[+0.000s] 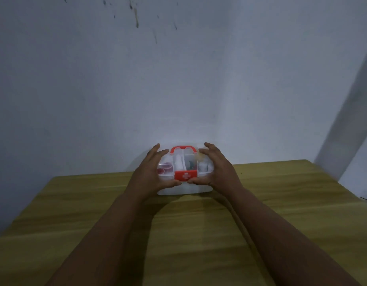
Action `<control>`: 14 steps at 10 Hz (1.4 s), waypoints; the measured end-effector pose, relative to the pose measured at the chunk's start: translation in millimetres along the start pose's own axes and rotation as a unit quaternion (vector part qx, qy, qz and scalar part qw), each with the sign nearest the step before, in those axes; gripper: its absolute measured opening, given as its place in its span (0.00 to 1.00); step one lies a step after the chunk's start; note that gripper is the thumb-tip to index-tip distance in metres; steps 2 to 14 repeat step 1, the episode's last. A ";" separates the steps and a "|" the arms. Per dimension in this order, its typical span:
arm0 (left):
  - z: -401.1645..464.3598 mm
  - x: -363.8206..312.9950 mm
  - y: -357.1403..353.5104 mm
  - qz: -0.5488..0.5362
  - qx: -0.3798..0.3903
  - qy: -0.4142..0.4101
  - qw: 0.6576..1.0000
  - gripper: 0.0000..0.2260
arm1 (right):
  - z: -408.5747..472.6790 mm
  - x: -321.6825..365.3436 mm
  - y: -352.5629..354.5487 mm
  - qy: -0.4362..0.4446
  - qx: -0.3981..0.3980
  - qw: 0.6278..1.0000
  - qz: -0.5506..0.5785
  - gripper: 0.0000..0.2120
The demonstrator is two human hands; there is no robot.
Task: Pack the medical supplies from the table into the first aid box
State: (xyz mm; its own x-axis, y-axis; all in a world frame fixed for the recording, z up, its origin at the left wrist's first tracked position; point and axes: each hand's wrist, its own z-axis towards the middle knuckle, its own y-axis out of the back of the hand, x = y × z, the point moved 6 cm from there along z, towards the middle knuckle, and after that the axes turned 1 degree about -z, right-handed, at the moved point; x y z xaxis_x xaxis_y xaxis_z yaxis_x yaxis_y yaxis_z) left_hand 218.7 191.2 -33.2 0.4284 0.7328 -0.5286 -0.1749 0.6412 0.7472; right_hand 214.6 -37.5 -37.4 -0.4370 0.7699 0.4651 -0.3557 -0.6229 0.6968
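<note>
Flanking box (pixel 183 174) in head view: left hand (pixel 151 172) and right hand (pixel 215 170) spread wide, cupping its ends, thumbs meeting below red latch (pixel 185 175). Box sits between hands on table (pixel 75 203), long axis left-right, both hands equally near. Supplies visible inside; lid looks down.

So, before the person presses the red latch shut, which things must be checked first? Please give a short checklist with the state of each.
1. Lid down over the first aid box: ok, the clear lid covers the compartments.
2. Supplies inside: ok, red and white items show through the lid.
3. Nothing left on the table: ok in the visible part.
4. Both hands placed: ok, left hand and right hand hold the two sides, thumbs near the red latch.
5. Latch fully locked: cannot tell.
6. Handle folded clear of the fingers: ok.
</note>
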 end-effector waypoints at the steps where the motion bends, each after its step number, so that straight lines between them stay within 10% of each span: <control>1: -4.0 -22.1 11.4 0.143 0.073 0.003 0.987 0.58 | -2.6 19.4 16.9 -0.024 0.081 0.994 -0.064 0.55; 14: -4.0 -22.1 11.4 0.143 0.073 0.003 0.987 0.58 | -2.6 19.4 16.9 -0.024 0.081 0.994 -0.064 0.55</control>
